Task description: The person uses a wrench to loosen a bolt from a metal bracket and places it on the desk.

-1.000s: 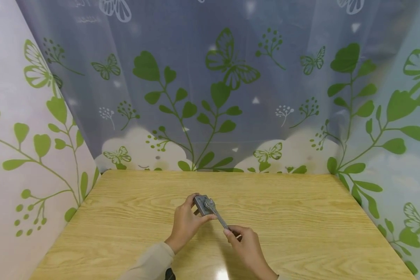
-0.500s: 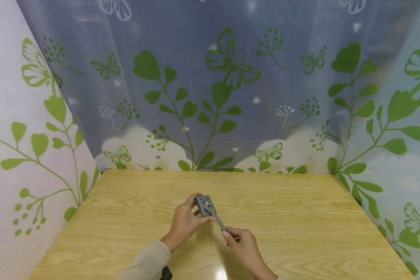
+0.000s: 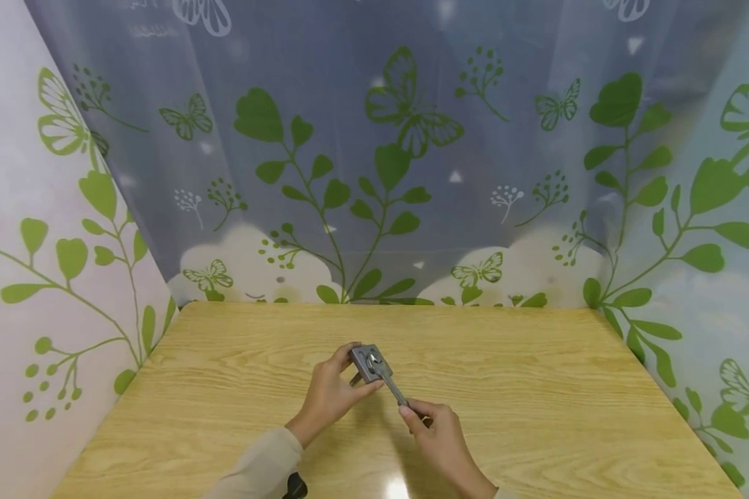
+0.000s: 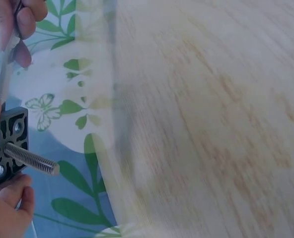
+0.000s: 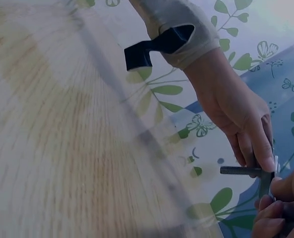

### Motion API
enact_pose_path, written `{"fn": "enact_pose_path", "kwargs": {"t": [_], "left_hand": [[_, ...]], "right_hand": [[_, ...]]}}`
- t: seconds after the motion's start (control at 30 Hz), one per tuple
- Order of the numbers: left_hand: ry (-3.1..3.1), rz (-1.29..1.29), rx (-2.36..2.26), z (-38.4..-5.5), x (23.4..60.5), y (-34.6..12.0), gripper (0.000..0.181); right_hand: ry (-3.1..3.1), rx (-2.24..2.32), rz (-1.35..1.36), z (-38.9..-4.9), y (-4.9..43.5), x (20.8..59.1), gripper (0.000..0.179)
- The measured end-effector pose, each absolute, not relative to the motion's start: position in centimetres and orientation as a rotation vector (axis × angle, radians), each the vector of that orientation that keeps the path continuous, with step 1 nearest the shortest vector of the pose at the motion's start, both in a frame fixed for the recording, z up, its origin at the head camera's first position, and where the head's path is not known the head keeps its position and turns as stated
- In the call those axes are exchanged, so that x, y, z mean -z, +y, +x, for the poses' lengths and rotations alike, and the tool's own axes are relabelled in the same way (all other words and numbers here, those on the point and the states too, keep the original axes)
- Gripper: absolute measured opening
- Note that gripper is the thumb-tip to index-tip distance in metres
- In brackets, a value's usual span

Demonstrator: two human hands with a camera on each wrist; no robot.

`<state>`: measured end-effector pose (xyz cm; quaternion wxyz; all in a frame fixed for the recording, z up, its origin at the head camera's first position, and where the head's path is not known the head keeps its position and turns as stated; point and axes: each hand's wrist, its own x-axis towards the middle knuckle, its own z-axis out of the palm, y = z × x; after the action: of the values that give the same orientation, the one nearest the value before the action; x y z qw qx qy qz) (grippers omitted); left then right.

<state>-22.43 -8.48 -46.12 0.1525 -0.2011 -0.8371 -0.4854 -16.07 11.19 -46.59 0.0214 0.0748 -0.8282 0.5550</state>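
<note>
My left hand point(image 3: 327, 398) grips a square grey plate point(image 3: 359, 359) by its edges, above the table. A shiny bolt head or nut point(image 3: 374, 359) sits on the plate's upper face. Out of the other face sticks a threaded rod point(image 4: 35, 159), with round holes near the corners of that plate point(image 4: 19, 125). In my right hand point(image 3: 440, 436) the handle of an open-end wrench point(image 3: 394, 389) is pinched between thumb and fingers. The wrench's head overlaps the shiny fastener in the head view. In the right wrist view, the rod point(image 5: 236, 170) points left below the left hand point(image 5: 236, 104).
Beneath both hands lies a wood-grain table point(image 3: 537, 388). A curtain point(image 3: 324, 173) printed with leaves and butterflies rises behind its far edge, and similar printed sheets point(image 3: 69, 229) stand at the sides. A black strap piece point(image 5: 159, 44) is on the left sleeve.
The plate has shifted slightly right and tilted a little. The wrench's head has moved slightly against the fastener, with small motions of the right hand. Both hands keep their grips.
</note>
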Motion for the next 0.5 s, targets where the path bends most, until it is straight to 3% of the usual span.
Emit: {"fn": "enact_pose_path", "kwargs": {"t": [0.5], "left_hand": [[-2.442,-0.641,1.642,-22.5,45.0,-9.8,0.070]], "right_hand": [[-2.643,-1.512,0.573,-19.2,14.4,45.9,0.031]]}}
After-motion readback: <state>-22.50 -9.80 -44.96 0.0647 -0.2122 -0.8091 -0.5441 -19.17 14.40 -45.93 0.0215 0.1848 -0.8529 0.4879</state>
